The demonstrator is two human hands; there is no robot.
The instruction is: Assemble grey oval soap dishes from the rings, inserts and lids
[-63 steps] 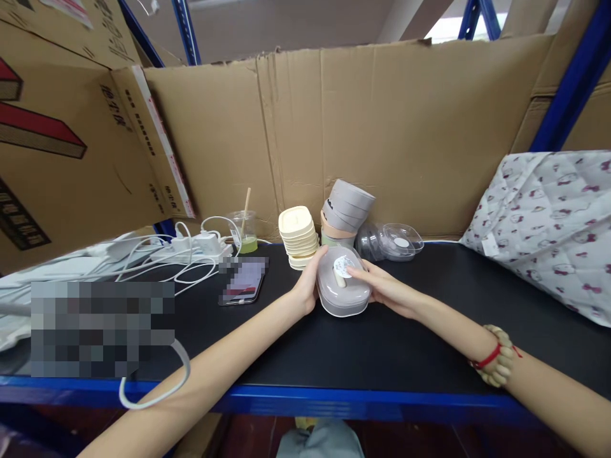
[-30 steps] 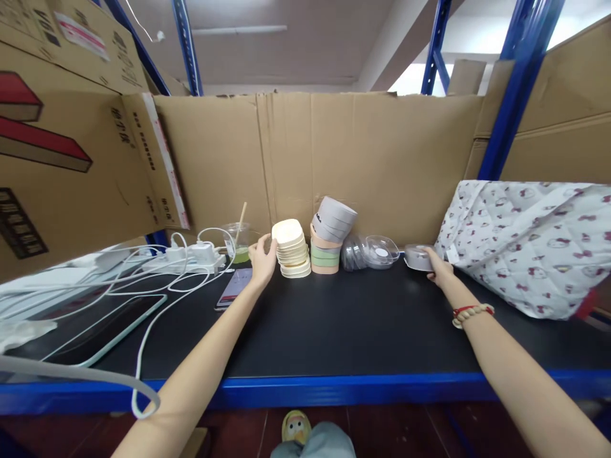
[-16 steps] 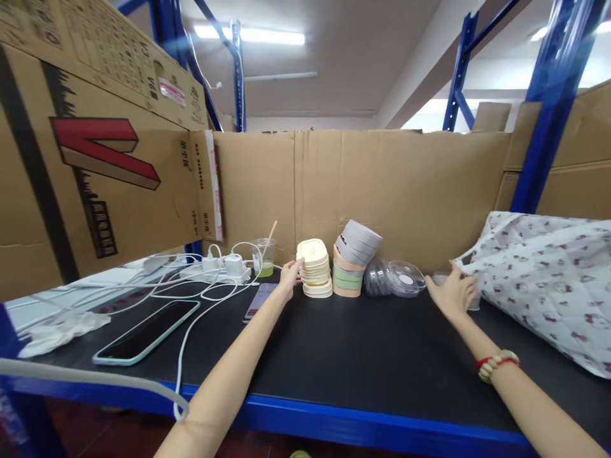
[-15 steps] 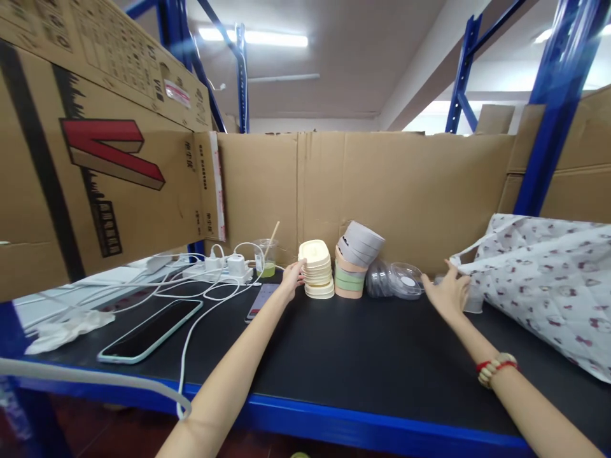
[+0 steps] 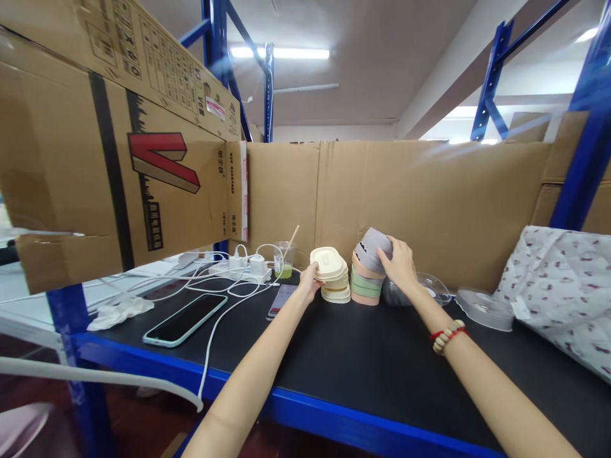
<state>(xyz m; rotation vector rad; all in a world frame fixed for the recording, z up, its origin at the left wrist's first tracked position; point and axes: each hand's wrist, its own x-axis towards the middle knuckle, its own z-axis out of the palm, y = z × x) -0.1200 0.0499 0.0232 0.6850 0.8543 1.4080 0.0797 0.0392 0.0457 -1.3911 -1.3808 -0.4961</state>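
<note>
My left hand [image 5: 311, 280] pinches the edge of the top cream-coloured tray on a stack of cream trays [image 5: 334, 280] at the back of the black shelf. Right beside it stands a stack of peach and green bowls [image 5: 365, 289] topped by tilted grey bowls [image 5: 370, 247]. My right hand [image 5: 400, 264], with a bead bracelet on the wrist, is closed over the right side of the grey bowls. A closed grey box with a clear lid [image 5: 484, 310] sits further right, touching a patterned fabric bag [image 5: 563, 286].
Clear lids [image 5: 433, 289] lie behind my right wrist. To the left are a phone [image 5: 185, 319], a second phone [image 5: 282, 299], a power strip with chargers [image 5: 238, 270], white cables and a cup of green drink [image 5: 285, 262]. A large cardboard box [image 5: 95, 159] overhangs on the left.
My right hand left the closed grey box by the fabric bag and moved left onto the tilted grey bowls. My left hand stayed at the cream stack. The view shifted left and up.
</note>
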